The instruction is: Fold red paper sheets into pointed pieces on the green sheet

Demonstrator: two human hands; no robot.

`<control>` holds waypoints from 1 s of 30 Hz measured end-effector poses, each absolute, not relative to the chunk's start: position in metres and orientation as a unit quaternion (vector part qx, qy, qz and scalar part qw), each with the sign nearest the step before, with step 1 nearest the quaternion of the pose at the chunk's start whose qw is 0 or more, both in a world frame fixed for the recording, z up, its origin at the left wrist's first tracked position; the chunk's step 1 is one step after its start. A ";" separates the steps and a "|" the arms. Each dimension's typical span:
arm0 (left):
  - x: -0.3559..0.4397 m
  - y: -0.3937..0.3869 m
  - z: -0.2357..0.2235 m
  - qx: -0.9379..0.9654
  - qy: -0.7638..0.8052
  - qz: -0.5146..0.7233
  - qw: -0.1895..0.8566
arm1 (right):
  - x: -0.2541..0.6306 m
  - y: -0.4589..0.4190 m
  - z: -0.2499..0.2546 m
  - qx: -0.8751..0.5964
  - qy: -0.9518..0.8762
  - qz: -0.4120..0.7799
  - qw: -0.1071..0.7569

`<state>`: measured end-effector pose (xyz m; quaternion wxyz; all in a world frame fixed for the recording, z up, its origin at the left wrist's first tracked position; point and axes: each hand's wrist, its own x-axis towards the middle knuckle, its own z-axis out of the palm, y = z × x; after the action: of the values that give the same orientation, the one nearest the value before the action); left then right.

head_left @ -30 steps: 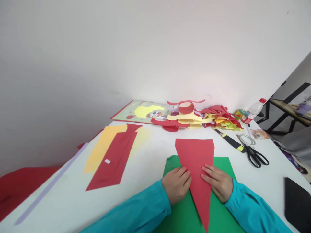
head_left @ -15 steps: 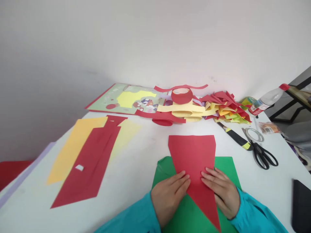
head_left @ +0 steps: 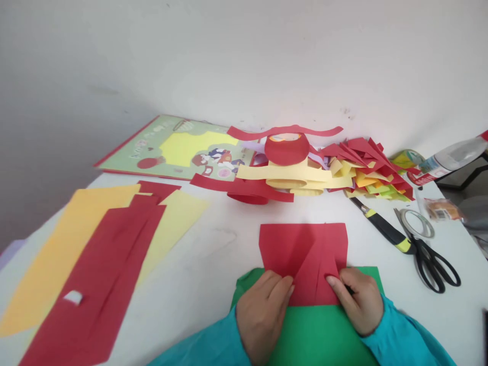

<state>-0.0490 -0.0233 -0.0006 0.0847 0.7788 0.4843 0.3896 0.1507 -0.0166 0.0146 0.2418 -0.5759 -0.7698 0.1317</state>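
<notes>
A folded red paper (head_left: 303,249) lies on a green sheet (head_left: 324,330) at the near edge of the white table (head_left: 224,239). Its pointed tip is folded up over the wide part, so it now reads as a rough rectangle with slanting creases. My left hand (head_left: 263,310) presses the lower left of the red paper with its fingers together. At the lower right my right hand (head_left: 358,300) pinches the folded edge. Both sleeves are teal.
Red and yellow paper sheets (head_left: 95,259) lie at the left. A picture book (head_left: 171,150) and a heap of paper strips and scraps (head_left: 316,168) line the wall. A utility knife (head_left: 381,226), tape roll (head_left: 419,223), scissors (head_left: 434,262) and a bottle (head_left: 450,160) are at the right.
The long pointed tip of the red paper has been folded up onto its wide part. My view has tilted down and moved closer to the table.
</notes>
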 end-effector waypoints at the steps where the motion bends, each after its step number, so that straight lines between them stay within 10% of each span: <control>1: -0.049 -0.023 -0.002 0.775 0.500 0.380 0.076 | 0.148 -0.013 0.013 -0.591 -0.764 0.116 0.231; 30: -0.046 -0.030 -0.017 0.796 0.522 0.301 -0.058 | 0.146 -0.005 0.002 -0.513 -0.827 0.018 0.229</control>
<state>-0.0457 -0.0300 -0.0165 -0.0585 0.7958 0.5219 0.3014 0.1461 -0.0055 0.0021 0.2290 -0.5126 -0.8273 0.0179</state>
